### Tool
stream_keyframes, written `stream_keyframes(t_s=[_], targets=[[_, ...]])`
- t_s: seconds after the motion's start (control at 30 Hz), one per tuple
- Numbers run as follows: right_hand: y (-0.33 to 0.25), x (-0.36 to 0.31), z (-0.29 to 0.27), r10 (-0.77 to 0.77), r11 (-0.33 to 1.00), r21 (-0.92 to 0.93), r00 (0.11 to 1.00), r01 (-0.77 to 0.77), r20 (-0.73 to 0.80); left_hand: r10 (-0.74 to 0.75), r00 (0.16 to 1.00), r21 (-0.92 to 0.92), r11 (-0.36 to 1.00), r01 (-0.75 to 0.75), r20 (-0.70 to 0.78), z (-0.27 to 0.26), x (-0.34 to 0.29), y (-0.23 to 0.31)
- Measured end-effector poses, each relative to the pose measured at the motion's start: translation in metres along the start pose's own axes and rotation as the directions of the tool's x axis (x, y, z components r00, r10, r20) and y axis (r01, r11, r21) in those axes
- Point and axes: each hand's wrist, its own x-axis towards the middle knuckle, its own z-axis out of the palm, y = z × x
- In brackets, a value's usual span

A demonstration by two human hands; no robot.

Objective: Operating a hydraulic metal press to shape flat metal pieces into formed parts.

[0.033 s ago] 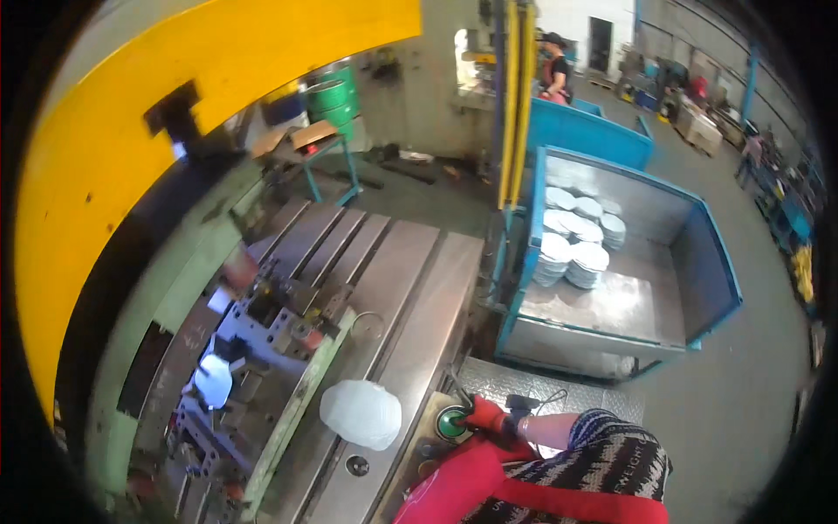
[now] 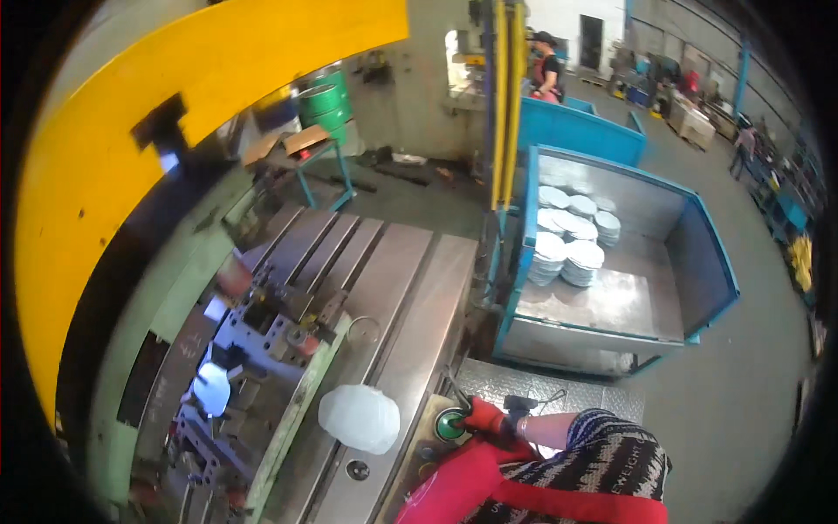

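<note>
My right hand [image 2: 489, 419], in a red glove, rests at a round green push button [image 2: 450, 424] on a panel beside the press table. Its fingers are curled together. A thin dark rod [image 2: 456, 384] meets the glove, and I cannot make out whether it is gripped. My left hand is out of view. Left of the button, a stack of pale rounded metal blanks [image 2: 358, 419] lies on the slotted metal table [image 2: 410, 262]. Another pale blank [image 2: 211, 389] sits in the die [image 2: 253, 327] under the yellow press [image 2: 175, 61].
A blue-rimmed metal bin [image 2: 633, 336] at right holds several stacks of round blanks [image 2: 580, 258]. A pale green bar [image 2: 297, 419] runs along the die's near side. Yellow posts [image 2: 509, 113] stand behind the table. A co-worker [image 2: 546, 70] stands far back; another person [image 2: 744, 144] is farther right.
The view has shifted slightly, so the bin and background sit a little farther left. My right hand stays at the green button. The blanks and die look unchanged.
</note>
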Motion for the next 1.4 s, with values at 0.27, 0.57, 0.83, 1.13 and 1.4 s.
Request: stream_keyframes(t_s=[0.27, 0.57, 0.83, 1.13, 1.4], targets=[[0.0, 0.003, -0.001, 0.063, 0.996, -0.067, 0.997, -0.06, 0.037, -0.074, 0.997, 0.1, 0.993, 0.07, 0.035, 0.007, 0.022, 0.008], [-0.011, -0.005, -0.008, -0.042, 0.985, 0.171, 0.998, 0.035, 0.037, -0.097, 0.943, -0.008, 0.995, 0.099, -0.317, -0.144, -0.013, -0.057], [0.017, 0.023, -0.007, 0.046, 0.959, 0.264, 0.978, -0.1, 0.203, -0.18, 0.911, 0.057, 0.975, 0.216, -0.372, -0.151, -0.073, -0.013], [0.054, 0.051, -0.003, -0.074, 0.969, 0.245, 0.989, 0.042, 0.125, -0.315, 0.949, 0.973, 0.226, 0.043, 0.031, -0.152, -0.031, 0.151], [0.044, 0.045, -0.013, -0.053, 0.957, 0.288, 0.965, -0.024, 0.257, 0.83, 0.447, 0.754, 0.05, -0.654, 0.333, -0.005, 0.069, 0.325]])
